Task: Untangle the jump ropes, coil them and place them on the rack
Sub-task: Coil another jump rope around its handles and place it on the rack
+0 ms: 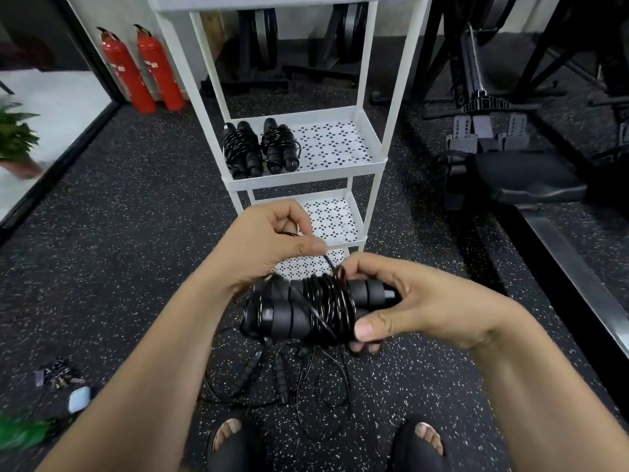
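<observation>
Far centre: white rack (306, 181), two coiled ropes (260, 148) on the left of its middle shelf. Near floor by the feet: loose ropes (282, 379), tangled. Mid-air: rope bundle (306, 311), cord wound round both handles. Right hand (418, 311) curls round the handle ends. Left hand (269, 240) pinches the cord tail (328, 262). Cord looks thin, springy and slick, so grip the rigid handles and hold the tail taut.

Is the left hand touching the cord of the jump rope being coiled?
Touching. The head view shows the left hand pinching the black cord under its thumb; the right hand grips the wound handles.
</observation>
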Motion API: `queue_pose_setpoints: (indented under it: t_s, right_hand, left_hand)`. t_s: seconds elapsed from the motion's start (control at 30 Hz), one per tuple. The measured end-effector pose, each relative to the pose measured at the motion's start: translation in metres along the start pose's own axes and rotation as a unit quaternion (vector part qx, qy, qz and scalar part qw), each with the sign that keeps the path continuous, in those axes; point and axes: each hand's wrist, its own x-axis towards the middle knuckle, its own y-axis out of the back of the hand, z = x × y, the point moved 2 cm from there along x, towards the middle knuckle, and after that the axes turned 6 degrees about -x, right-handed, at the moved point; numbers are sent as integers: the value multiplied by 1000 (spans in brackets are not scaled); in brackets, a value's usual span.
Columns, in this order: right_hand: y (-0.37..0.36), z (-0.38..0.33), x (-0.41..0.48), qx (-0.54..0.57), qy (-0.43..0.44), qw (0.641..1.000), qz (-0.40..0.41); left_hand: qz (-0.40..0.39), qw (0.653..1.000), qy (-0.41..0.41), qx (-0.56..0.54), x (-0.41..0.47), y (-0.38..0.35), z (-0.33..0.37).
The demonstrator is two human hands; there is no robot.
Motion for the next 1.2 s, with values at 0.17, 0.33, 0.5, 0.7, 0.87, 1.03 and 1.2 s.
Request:
queue_pose_setpoints:
  t_s: [0.17,0.33,0.5,0.7,0.87,1.03,1.2]
  right_hand:
    - [7,-2,-1,81,62,992,79]
    - [4,-5,-5,99,25,995,6]
    - [-14,1,7,33,-7,999,-21]
    - [7,0,8,137,68,971,184]
    - [10,5,20,211,137,923,290]
    - [14,3,20,238,145,901,331]
    - [15,6,23,268,121,880,372]
  left_hand:
    - [53,989,-1,-135,3,-15,-9]
    - [0,987,33,-156,11,-23,-15]
    - [-16,993,57,-107,15,-46,-22]
    - [37,965,119,-230,11,-42,-49]
    - [71,947,114,-293,5,-60,-29]
    - [59,969,94,-221,-6,-74,-16]
    - [65,983,61,-158,-17,-79,-12]
